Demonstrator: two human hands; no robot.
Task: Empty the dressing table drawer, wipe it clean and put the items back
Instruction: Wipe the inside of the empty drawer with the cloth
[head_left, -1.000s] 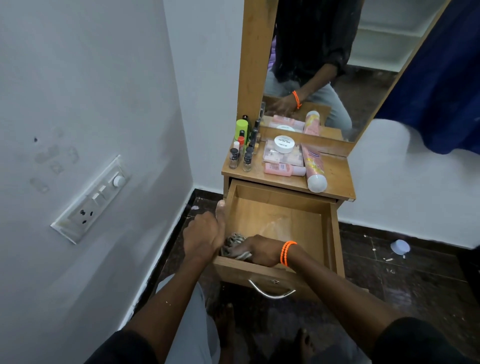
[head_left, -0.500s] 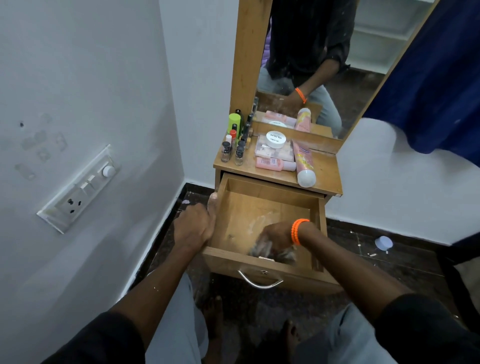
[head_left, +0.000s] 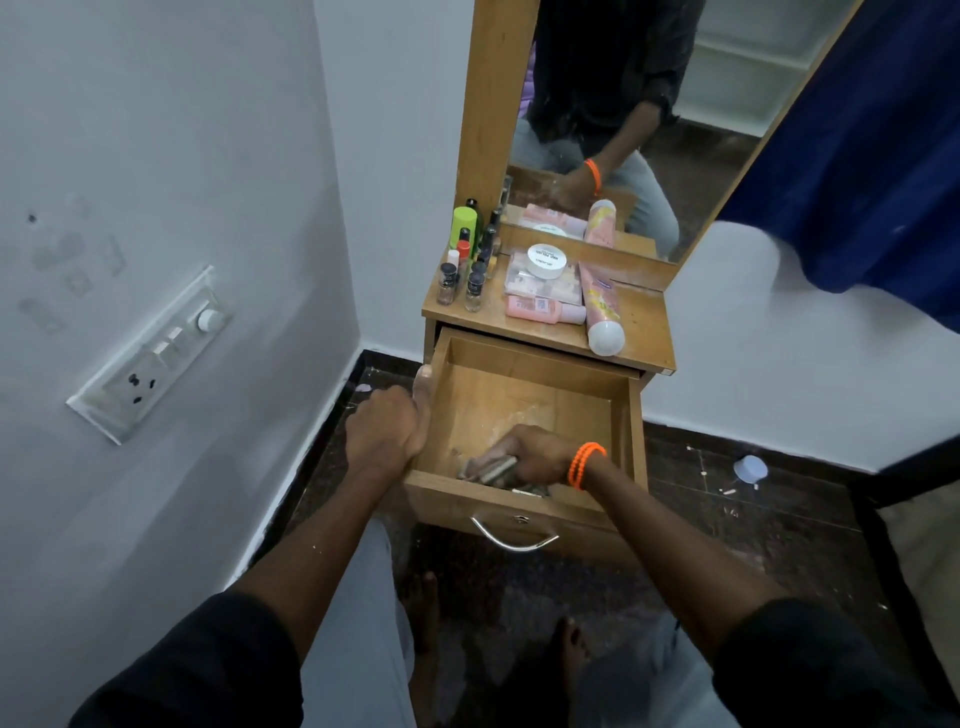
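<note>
Head view is showing the drawer (head_left: 524, 415) pulled out at centre frame, emptied. Left hand (head_left: 387, 436) is gripping its left wall, fingers curled over the rim. Right hand (head_left: 535, 457) is pressing a bunched cloth (head_left: 485, 467) to the drawer floor near the front, fingers closed around it. Cloth is judged soft and light; bottles (head_left: 462, 270) are waiting on the surface (head_left: 644, 322) above.

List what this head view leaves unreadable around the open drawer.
- Cloth: blurred and mostly under the right hand; its pattern is unclear.
- Drawer front corner: hidden by that hand and the front panel.
- Left hand fingers: curled over the drawer's side wall, out of sight.
- White jar lid text: too small.
- Nail polish bottles: labels too small.
</note>
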